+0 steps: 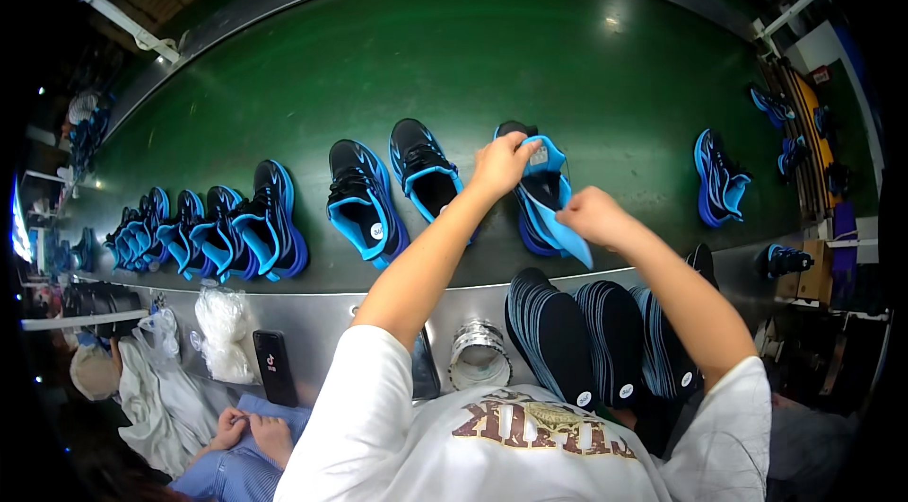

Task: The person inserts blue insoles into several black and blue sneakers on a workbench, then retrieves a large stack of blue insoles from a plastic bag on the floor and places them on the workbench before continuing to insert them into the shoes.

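A black and blue sneaker [537, 239] stands on the green belt in front of me, its opening toward me. My left hand [501, 164] is closed on its tongue [541, 154], which is pulled up and shows a pale blue lining with a label. Between the fingers of my right hand [598, 216] is the heel end of a light blue insole [567, 237]. The insole's front part reaches into the shoe opening, where its tip is hidden. Just left of my left forearm stand two more sneakers [359, 204], one with a round white sticker inside.
Several sneakers [270, 223] line the belt [586, 57] at left; one sneaker [719, 178] stands at right. Along the metal edge [326, 308] are stacked black insoles [553, 336], a roll of tape [479, 355], a phone [274, 365] and a plastic bag [225, 332]. Another person's hands [255, 434] rest at lower left.
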`<state>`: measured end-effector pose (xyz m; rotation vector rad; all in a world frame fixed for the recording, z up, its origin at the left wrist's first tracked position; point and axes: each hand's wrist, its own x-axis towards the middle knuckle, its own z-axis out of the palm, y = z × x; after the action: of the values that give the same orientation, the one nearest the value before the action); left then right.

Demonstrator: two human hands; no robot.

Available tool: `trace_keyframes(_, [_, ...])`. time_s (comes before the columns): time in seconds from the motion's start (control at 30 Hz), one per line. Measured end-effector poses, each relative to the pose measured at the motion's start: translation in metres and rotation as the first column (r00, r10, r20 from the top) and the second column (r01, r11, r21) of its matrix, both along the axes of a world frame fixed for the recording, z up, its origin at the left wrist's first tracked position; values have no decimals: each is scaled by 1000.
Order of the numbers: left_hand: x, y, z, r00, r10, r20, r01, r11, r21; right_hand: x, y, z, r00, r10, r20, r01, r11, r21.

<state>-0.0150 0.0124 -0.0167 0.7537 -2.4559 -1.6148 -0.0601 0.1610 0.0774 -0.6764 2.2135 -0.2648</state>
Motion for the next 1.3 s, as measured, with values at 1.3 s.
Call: trace_keyframes(1.3, [18,14,-28,989,31,-148,-16,995,101,5,-22,-99,626,777,-70,-634,559,535])
